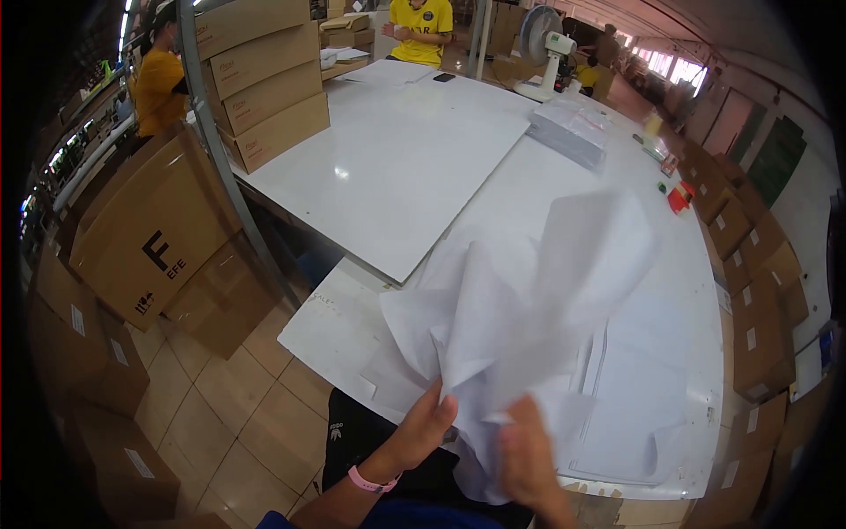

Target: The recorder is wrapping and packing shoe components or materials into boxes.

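Note:
Crumpled white sheets of thin paper (pixel 485 309) rise in folds over the near end of the white table. My left hand (pixel 425 428), with a pink band on its wrist, pinches the lower edge of the paper between thumb and fingers. Beside it on the right, my right hand (pixel 529 454) is closed on another edge of the paper; motion blurs it. One wide flap of the paper stands up blurred above the right hand. A flat stack of white paper sheets (pixel 634 406) lies to the right of my hands.
A raised white board (pixel 397 159) covers the table's far left. Brown boxes (pixel 273 115) are piled on it by a metal post (pixel 211 132). Plastic bags (pixel 568 132), a fan (pixel 551 53) and a red tape dispenser (pixel 679 197) sit farther off. Cartons (pixel 762 309) line the right wall.

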`<state>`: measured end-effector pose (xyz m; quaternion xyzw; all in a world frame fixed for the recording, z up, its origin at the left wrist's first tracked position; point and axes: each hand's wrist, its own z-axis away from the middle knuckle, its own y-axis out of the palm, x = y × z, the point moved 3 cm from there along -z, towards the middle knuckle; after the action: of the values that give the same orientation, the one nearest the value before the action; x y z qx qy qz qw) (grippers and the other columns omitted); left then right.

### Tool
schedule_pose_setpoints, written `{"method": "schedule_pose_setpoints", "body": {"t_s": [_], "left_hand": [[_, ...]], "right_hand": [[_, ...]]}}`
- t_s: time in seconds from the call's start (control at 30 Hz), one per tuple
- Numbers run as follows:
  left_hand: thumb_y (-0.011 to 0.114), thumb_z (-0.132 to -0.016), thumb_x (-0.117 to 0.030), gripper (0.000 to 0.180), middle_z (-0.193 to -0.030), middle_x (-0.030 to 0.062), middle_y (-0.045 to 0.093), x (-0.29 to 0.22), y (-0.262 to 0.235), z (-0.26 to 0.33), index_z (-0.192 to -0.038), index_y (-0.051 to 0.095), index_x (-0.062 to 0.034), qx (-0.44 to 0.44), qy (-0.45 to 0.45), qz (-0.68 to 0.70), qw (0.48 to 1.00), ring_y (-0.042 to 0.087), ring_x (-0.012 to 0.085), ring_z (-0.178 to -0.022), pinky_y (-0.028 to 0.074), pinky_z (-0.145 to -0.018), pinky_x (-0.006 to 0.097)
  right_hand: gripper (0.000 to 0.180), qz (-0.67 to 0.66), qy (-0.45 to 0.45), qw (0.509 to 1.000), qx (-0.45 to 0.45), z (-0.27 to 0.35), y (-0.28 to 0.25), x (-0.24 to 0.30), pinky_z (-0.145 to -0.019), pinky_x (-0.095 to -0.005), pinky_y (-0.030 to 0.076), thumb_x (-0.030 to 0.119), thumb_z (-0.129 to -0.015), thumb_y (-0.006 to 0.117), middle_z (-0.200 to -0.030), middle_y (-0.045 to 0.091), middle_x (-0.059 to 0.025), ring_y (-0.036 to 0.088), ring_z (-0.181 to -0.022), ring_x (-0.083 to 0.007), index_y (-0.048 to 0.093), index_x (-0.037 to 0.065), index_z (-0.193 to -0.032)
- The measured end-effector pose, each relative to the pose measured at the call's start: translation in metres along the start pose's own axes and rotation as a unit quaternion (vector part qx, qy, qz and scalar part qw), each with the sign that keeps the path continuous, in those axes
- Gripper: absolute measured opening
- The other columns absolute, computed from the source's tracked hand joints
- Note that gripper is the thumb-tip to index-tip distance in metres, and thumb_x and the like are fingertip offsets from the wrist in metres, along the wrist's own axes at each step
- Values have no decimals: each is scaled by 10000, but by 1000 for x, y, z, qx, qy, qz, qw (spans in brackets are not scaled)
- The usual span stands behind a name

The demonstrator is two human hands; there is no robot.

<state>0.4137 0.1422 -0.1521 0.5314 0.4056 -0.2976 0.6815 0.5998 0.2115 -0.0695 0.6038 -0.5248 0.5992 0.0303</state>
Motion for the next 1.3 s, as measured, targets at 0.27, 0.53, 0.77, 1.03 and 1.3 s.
{"method": "schedule_pose_setpoints", "body": {"t_s": [0.27, 0.53, 0.77, 1.03, 1.3], "left_hand": [[698, -1204, -344, 576, -1488, 132, 693, -13, -10, 7, -1609, 562, 43, -97, 60, -70, 991, 662, 198, -1349, 568, -1111, 375], [585, -1260, -402, 550, -1476, 132, 722, -16, 3, 11, -1567, 615, 53, -132, -4, 58, 989, 679, 176, -1324, 569, -1111, 358], [827, -1130, -354, 446, -1078, 126, 856, -39, 24, 26, -1240, 802, 77, -110, 46, -104, 987, 772, 159, -1040, 621, -873, 355], [912, -1054, -240, 647, -1639, 174, 556, -37, 15, 35, -1531, 583, 48, -205, 233, -330, 892, 618, 236, -1449, 554, -1176, 425], [706, -1160, -292, 698, -1638, 89, 575, -24, 27, 26, -1744, 394, -74, -44, -43, 250, 966, 571, 227, -1528, 493, -1273, 457]], "right_hand": [[660, -41, -99, 975, 196, -20, 21, 8, -1379, -585, 342, 181, -1087, 743, -1862, 391, -270, 347, -1721, -526, 572, 27, -1706], [1151, 60, -101, 993, -10, -17, 29, -21, -1220, -581, 541, 233, -739, 1092, -1785, 448, -297, 517, -1580, -530, 523, 180, -1738], [663, 96, -78, 987, -99, -43, 23, 0, -869, -413, 642, 2, -742, 897, -1106, 815, -49, 792, -995, -280, 875, 197, -1376], [587, 83, -70, 954, -280, -49, 17, -2, -855, -374, 601, -18, -677, 925, -1223, 692, -155, 734, -1047, -327, 910, 154, -1238], [664, -20, -23, 971, -237, -23, 55, 19, -1060, -439, 553, -25, -722, 847, -1357, 631, -204, 662, -1239, -393, 809, 93, -1375]]}}
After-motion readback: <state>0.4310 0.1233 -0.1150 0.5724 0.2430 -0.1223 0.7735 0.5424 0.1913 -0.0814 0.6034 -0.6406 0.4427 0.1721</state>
